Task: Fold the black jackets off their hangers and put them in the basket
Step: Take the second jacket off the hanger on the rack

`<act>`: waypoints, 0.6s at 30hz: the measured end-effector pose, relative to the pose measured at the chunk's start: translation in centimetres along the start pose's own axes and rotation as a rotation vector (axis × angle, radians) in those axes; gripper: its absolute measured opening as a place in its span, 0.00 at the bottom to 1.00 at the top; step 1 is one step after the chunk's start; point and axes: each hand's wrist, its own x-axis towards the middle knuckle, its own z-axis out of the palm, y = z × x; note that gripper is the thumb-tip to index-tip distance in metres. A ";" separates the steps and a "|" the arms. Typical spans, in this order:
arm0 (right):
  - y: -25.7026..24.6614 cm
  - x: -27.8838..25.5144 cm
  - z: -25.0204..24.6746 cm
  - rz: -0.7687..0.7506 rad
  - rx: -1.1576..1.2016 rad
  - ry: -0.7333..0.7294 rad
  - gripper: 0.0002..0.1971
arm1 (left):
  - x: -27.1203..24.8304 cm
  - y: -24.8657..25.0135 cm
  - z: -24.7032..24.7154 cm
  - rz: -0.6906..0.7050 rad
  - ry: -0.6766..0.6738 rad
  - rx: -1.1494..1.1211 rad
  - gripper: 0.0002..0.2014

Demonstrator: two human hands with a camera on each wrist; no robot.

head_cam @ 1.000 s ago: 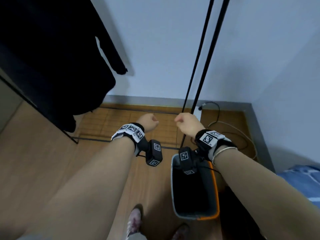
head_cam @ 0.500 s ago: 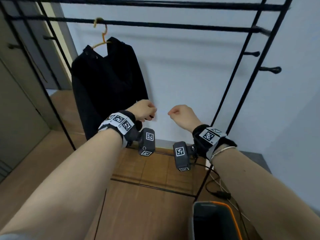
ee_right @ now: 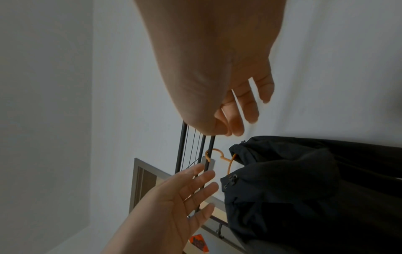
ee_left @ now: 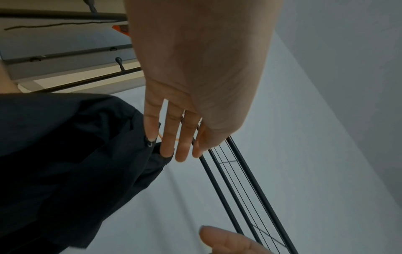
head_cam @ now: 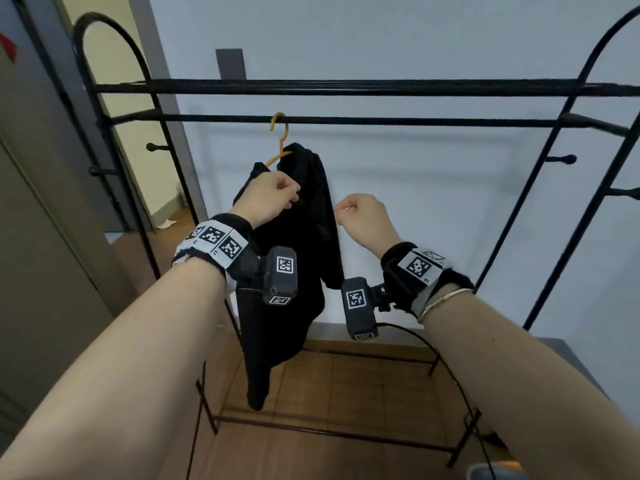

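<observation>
Against the pale wall stands a thin black metal rack (head_cam: 346, 120); from its rail an orange wire hanger (head_cam: 280, 140) carries the limp black jacket (head_cam: 291, 258). Your left hand (head_cam: 266, 199) lies with straight fingers against its collar, and your right hand (head_cam: 363, 220) hangs relaxed just beside it, holding nothing. Since half a second ago, both hands have risen to the jacket.

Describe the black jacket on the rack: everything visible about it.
The black jacket hangs from an orange hanger hooked over the lower rail of the black metal rack. Its fabric looks thin, matte and creased, bunched at the shoulders, with one part trailing low toward the wooden floor. A small metal eyelet shows near the collar edge. The left hand reaches to its upper front, fingertips at the fabric edge; the right hand hovers beside it, apparently not touching.
</observation>
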 end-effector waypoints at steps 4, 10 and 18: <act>-1.5 3.0 2.4 -0.014 -0.013 0.012 0.11 | 2.5 -2.2 -2.4 0.027 0.055 -0.038 0.10; -2.6 7.4 4.4 -0.051 -0.038 0.016 0.13 | 7.2 -3.8 -5.1 0.133 0.154 0.017 0.09; -4.3 11.9 7.1 -0.065 -0.143 -0.009 0.12 | 14.3 -7.0 -7.7 0.259 0.178 0.129 0.13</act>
